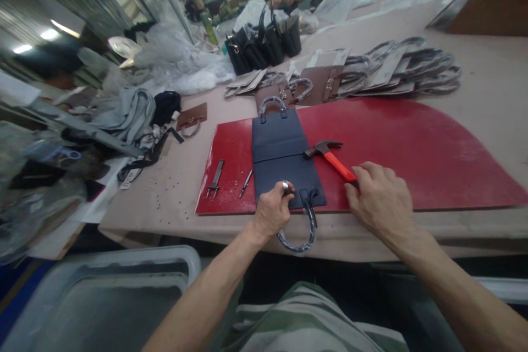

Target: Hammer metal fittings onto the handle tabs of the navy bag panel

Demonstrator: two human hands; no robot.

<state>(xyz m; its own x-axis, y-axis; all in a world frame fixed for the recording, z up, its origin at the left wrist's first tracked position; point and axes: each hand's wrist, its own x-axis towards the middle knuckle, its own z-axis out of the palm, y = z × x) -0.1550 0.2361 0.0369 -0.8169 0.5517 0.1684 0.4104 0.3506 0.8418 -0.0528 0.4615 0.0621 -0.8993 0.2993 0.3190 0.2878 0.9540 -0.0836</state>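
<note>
One head-worn view looks forward and down, close over the red mat (412,143) at frame centre.

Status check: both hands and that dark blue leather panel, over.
Left hand pinches a small silver metal punch upright on the dark blue leather bag panel. Right hand on the orange-handled hammer, lying on the red mat. Nothing between them.

Hammer (330,158) grip under right hand (377,195).
</note>
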